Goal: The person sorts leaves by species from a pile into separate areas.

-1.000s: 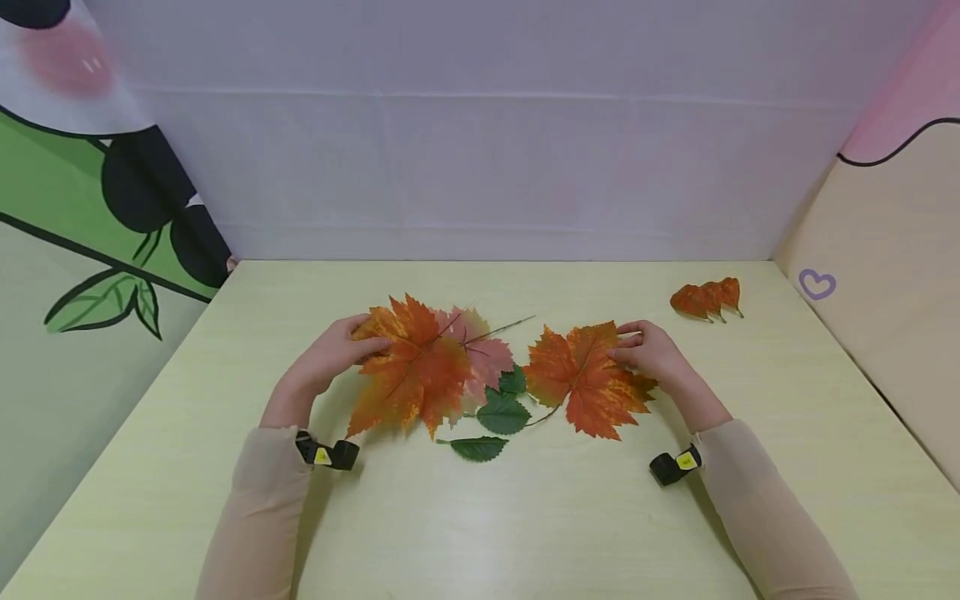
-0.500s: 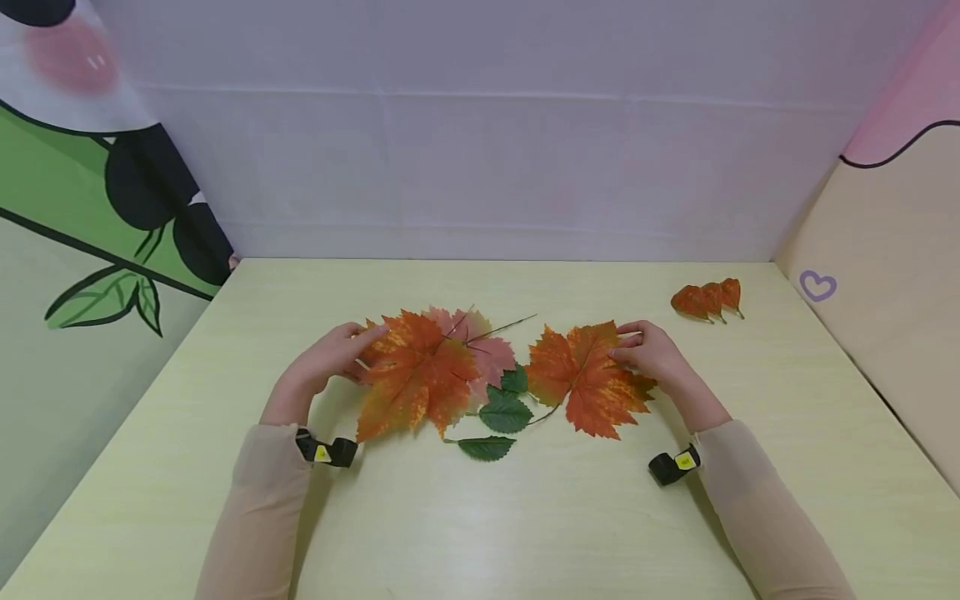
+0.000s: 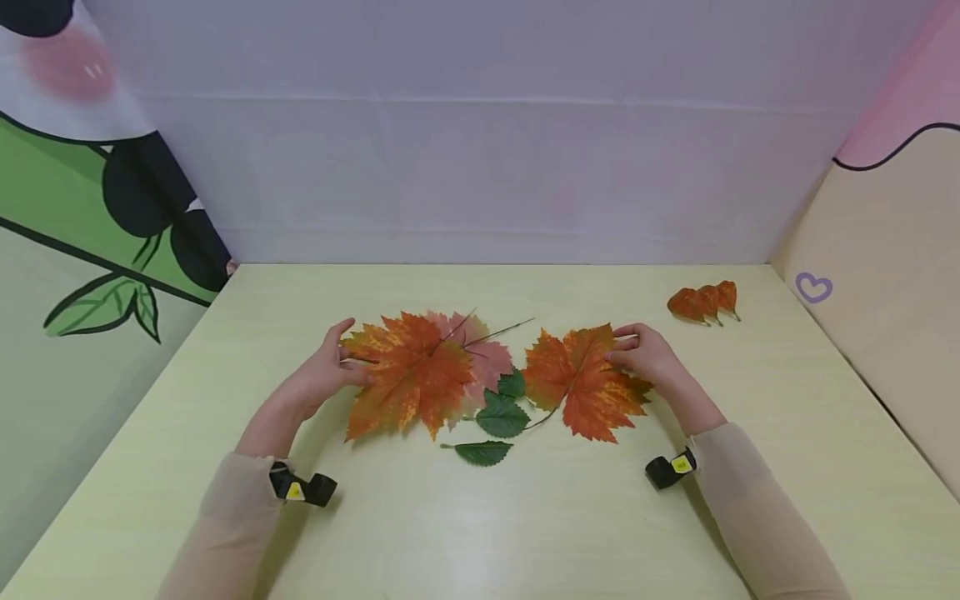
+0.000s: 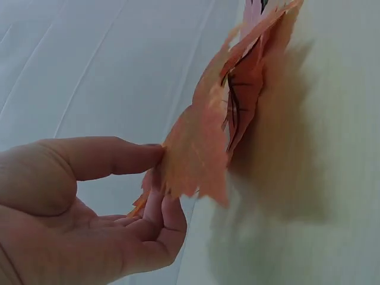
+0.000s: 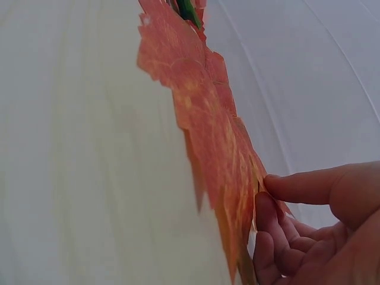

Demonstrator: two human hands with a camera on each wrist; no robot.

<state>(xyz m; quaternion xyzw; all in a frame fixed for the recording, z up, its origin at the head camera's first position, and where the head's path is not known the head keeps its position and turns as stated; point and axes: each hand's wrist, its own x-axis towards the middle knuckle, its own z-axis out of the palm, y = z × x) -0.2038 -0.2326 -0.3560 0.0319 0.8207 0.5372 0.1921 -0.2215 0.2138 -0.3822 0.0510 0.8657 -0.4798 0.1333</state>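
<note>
left fingers (image 4: 173,222) on orange leaf (image 3: 416,375), thumb (image 4: 113,157) apparently lower now

Left orange leaf (image 3: 420,375) and right orange leaf (image 3: 585,379) look thin, matt, veined, cloth or paper, can't tell which; green leaves (image 3: 502,417) between them also matt. Table (image 3: 480,533) is smooth pale wood-grain, soft sheen near side. Far backdrop (image 3: 480,175) is creased matt cloth, sleeves (image 3: 228,508) matt cloth.

Head view looks forward and down across the table (image 3: 480,533); close wrist views share its orange leaves (image 3: 420,375).
</note>
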